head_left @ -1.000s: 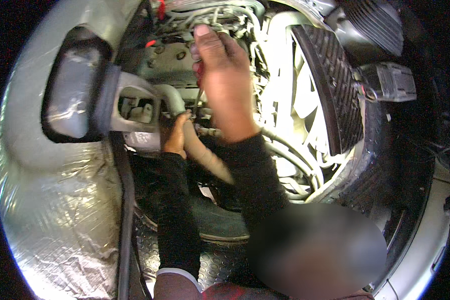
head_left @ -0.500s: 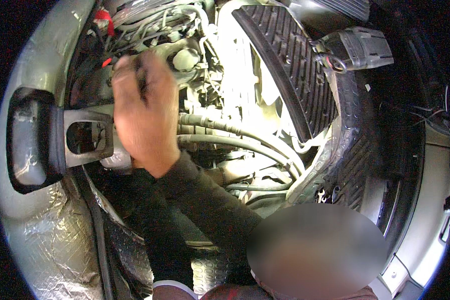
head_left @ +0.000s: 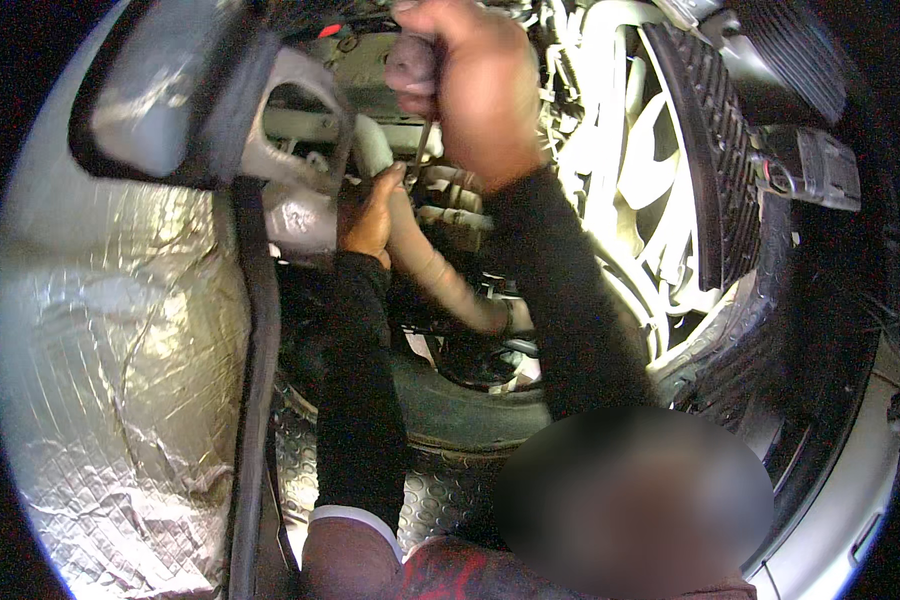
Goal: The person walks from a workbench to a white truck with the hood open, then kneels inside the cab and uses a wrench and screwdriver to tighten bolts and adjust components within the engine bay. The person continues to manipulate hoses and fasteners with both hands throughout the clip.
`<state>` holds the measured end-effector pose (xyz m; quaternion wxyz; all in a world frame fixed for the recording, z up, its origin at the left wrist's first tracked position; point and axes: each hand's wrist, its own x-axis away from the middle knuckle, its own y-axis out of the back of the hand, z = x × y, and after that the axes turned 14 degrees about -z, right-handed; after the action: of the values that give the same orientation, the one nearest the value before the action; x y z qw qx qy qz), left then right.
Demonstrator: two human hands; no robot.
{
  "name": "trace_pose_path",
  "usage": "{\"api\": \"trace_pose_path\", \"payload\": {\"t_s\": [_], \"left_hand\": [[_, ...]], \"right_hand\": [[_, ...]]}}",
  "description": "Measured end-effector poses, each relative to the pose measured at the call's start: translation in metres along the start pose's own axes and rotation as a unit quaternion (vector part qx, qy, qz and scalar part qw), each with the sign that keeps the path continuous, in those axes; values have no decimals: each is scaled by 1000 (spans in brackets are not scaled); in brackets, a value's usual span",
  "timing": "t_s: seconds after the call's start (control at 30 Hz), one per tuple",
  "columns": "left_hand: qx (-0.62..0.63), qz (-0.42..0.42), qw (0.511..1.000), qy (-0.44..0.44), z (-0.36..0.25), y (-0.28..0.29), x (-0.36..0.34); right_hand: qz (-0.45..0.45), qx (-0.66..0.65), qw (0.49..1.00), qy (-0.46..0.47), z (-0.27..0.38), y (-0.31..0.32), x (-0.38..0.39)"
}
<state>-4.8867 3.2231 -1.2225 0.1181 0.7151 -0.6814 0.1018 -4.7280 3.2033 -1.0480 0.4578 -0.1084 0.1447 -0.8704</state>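
My right hand [head_left: 485, 95] is closed in a fist over the engine bay. From below the fist a thin dark metal shaft [head_left: 422, 150] points down, and its upper part is hidden in the hand; the kind of tool is unclear. My left hand [head_left: 370, 220] is lower down, beside a thick pale hose [head_left: 417, 240], with its thumb raised near the shaft's lower end. Its other fingers are mostly hidden, so I cannot tell whether it grips anything. Ribbed metallic parts [head_left: 455, 215] lie between the two hands.
A bracket with a large opening [head_left: 295, 130] and a dark padded block [head_left: 160, 90] stand at upper left. Crinkled silver foil lining [head_left: 130, 380] covers the left side. Right of my arm are brightly lit pipes [head_left: 610, 130], a black ribbed panel [head_left: 705, 150] and a grey connector-like part [head_left: 825, 170].
The view has shifted, moving the bracket and padded block up and right in the picture. My right hand now appears higher and farther right. My left hand, hidden before, has come into sight.
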Motion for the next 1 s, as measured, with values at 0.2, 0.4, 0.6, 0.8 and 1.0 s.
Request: {"api": "trace_pose_path", "payload": {"t_s": [0.2,0.4,0.6,0.8,1.0], "left_hand": [[-56,-28,998,-18,-17,-9,24],[14,-19,999,44,-13,-17,24],[-7,-31,999,-5,-6,-16,14],[-42,-31,998,44,-2,-2,15],[-71,-36,997,15,3,-9,25]], "right_hand": [[176,-22,983,-49,14,17,1],[-28,-40,999,12,2,6,18],[211,-88,972,-56,7,17,-17],[93,28,994,56,60,78,77],[89,296,951,-21,63,161,170]]}}
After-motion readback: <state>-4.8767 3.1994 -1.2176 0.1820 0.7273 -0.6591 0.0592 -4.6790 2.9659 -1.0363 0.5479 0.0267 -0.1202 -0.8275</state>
